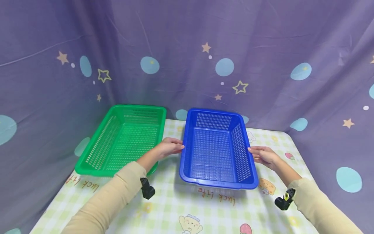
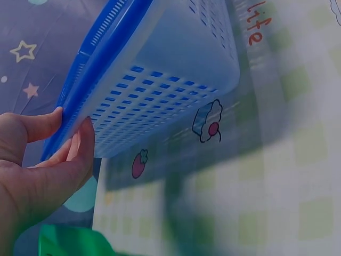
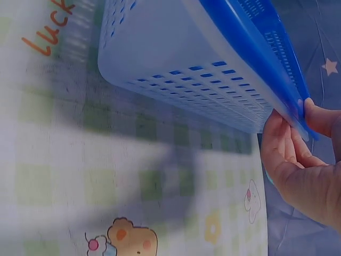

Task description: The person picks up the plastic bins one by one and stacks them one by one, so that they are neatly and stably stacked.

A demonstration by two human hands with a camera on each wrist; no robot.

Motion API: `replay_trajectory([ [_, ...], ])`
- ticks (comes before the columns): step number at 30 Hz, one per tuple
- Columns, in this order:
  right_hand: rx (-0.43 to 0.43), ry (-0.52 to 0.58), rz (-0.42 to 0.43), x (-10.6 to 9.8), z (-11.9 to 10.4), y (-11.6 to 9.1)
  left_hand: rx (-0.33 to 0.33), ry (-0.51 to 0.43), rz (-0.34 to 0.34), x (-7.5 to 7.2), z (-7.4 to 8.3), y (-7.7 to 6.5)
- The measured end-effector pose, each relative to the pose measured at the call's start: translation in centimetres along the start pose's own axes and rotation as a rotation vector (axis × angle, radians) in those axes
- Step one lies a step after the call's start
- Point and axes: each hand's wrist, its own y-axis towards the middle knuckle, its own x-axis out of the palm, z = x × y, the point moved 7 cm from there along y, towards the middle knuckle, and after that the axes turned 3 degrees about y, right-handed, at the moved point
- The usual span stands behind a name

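A blue plastic basket (image 1: pixel 214 152) with slotted walls and nothing in it is held between both hands, close over the table. My left hand (image 1: pixel 170 146) pinches its left rim, thumb on top and fingers curled under the edge, as the left wrist view shows with the basket's pale outer wall (image 2: pixel 176 53). On the opposite side my right hand (image 1: pixel 264 156) grips the right rim the same way. In the right wrist view, the right thumb and fingers (image 3: pixel 279 138) close on the rim. A shadow lies on the cloth beneath the basket.
To the left stands a green plastic basket (image 1: pixel 84 165) of similar shape, partly behind the left forearm. A checked tablecloth (image 1: pixel 163 208) with cartoon prints covers the table. A purple curtain (image 1: pixel 181 39) with stars hangs behind and at both sides.
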Motion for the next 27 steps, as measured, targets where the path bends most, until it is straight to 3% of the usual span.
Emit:
replay_trajectory([
  [27,-0.002,0.040,-0.016,2.2,-0.1,0.8,-0.027,0.009,0.040,-2.2,-0.3,-0.8],
])
